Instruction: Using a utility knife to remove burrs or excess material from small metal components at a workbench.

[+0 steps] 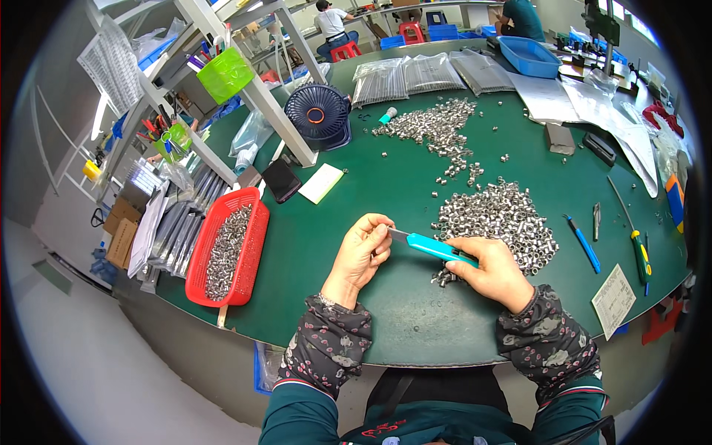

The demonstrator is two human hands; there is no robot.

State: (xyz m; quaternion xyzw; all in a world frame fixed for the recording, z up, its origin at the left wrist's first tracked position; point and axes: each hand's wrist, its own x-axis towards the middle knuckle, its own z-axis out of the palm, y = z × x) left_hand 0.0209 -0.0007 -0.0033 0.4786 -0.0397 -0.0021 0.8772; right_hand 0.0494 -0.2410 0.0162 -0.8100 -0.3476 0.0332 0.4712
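Note:
My right hand (492, 268) grips a turquoise utility knife (437, 248), its blade (399, 235) pointing left toward my other hand. My left hand (360, 251) is closed in a pinch, with what looks like a small metal part between thumb and fingertips, mostly hidden. The blade tip reaches those fingertips; whether it touches the part I cannot tell. Beyond and beside my right hand lies a heap of small silvery metal rings (493, 222). Further back, a second, looser spread of the rings (437, 124) covers the green table (408, 326).
A red basket (261, 245) of metal pieces stands at left, near a phone (281, 180), a notepad (321, 183) and a fan (317, 117). To the right lie a blue pen-like tool (584, 245), a screwdriver (640, 252) and a paper slip (613, 302). A blue tray (529, 57) sits at the back.

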